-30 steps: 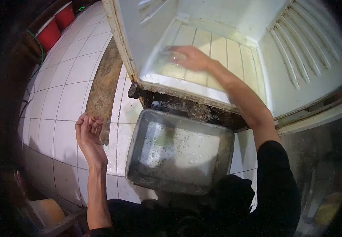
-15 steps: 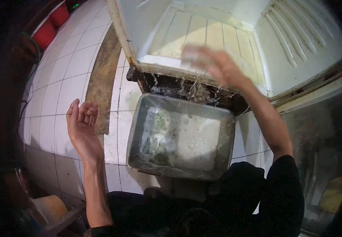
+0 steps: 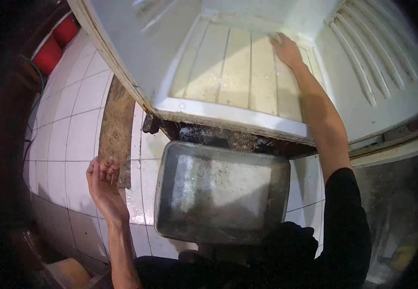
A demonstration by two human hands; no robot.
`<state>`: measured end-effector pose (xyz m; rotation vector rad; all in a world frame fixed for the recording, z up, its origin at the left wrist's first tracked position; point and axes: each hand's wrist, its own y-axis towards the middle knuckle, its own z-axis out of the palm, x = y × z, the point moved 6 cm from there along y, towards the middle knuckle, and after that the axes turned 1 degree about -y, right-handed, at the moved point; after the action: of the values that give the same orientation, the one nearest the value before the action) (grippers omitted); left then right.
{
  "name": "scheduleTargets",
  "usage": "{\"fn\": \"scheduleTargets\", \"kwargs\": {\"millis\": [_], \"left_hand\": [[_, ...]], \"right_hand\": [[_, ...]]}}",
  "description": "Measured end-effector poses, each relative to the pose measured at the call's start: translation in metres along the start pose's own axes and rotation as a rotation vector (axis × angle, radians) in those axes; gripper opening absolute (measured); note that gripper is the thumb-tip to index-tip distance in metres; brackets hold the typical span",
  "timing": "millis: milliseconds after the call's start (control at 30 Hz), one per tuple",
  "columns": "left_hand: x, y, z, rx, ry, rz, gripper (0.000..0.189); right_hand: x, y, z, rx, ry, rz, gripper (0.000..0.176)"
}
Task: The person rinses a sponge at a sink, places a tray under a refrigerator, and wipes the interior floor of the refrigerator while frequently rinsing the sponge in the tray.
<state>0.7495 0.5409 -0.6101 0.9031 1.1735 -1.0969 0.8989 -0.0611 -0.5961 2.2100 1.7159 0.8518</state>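
My right hand (image 3: 288, 52) reaches deep into a white cabinet, which looks like a refrigerator's inside. Its fingers press together on the wet, ribbed floor panel (image 3: 235, 72) near the back right corner. A pale greenish edge shows at the fingertips, too small to name. My left hand (image 3: 107, 192) hangs over the floor at the left, palm up, fingers loosely curled and apart, with nothing in it. Below the cabinet's front edge sits a grey rectangular basin (image 3: 163, 202) with cloudy water in it.
A worn brown strip (image 3: 117, 130) lies on the white floor tiles (image 3: 81, 130) at the left. Red containers (image 3: 50, 53) stand at the upper left. Moulded ridges (image 3: 358, 58) line the cabinet's right wall. A dark glass panel (image 3: 392, 192) is at the right.
My right hand has gone from above the cabinet's front edge to the back of its floor. The view has shifted, so basin and left hand appear lower. The left hand stays loosely curled.
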Motion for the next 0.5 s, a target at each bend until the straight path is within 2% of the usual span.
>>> {"fn": "scheduleTargets", "kwargs": {"millis": [33,133,200,233,300,433,500], "left_hand": [[0.004,0.001,0.002,-0.007,0.001,-0.01,0.037],[0.005,0.002,0.005,0.022,-0.034,-0.016,0.037],[0.002,-0.001,0.009,0.031,-0.043,-0.016,0.037],[0.0,-0.004,0.011,0.045,-0.064,-0.008,0.036],[-0.005,-0.008,0.011,0.044,-0.086,-0.025,0.036],[-0.026,-0.019,0.004,0.059,-0.119,0.026,0.037],[-0.035,-0.024,-0.002,0.063,-0.123,0.047,0.037]], "right_hand": [[0.027,0.005,0.007,0.035,0.051,-0.084,0.052],[0.094,-0.01,0.005,0.168,0.114,-0.143,0.051],[0.13,-0.036,0.004,0.373,0.197,-0.276,0.051],[0.135,-0.051,0.003,0.386,0.196,-0.266,0.051],[0.156,-0.078,-0.01,0.418,0.295,-0.454,0.05],[0.177,-0.128,-0.035,0.499,0.381,-0.481,0.049],[0.185,-0.153,-0.049,0.642,0.4,-0.392,0.051]]}}
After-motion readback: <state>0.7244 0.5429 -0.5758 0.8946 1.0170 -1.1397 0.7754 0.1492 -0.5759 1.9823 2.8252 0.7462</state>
